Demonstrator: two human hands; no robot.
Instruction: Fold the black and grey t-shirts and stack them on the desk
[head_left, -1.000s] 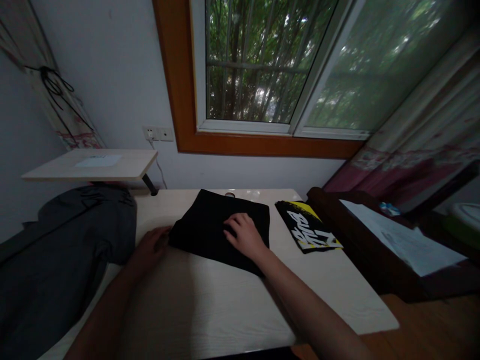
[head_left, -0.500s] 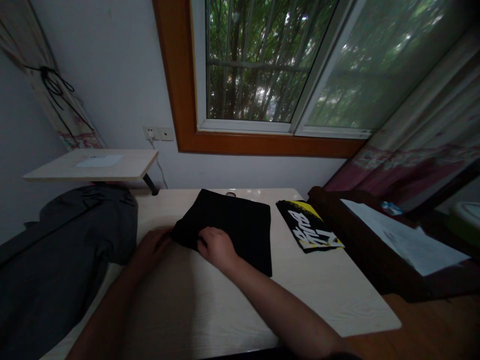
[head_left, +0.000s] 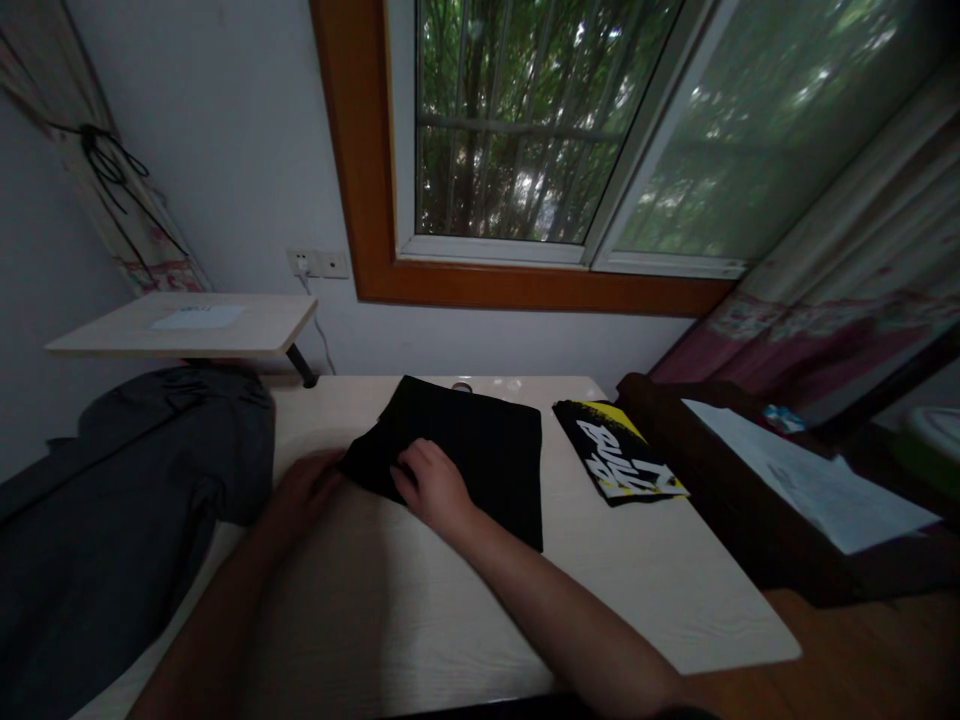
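Cloth (head_left: 487,430), black, on bench (head_left: 675,580), 12 o'clock | left hand (head_left: 306,492) at its 9 o'clock corner, right hand (head_left: 436,485) on top | can't tell if fingers (head_left: 420,452) pinch | best: hold corner, smooth gently

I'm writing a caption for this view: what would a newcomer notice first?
Probably the bright window at the top, with greenery outside. Below, on the pale table, lies a black cloth, the right hand on it, the left hand at its left corner. To its right, a black piece printed in yellow and white stands out.
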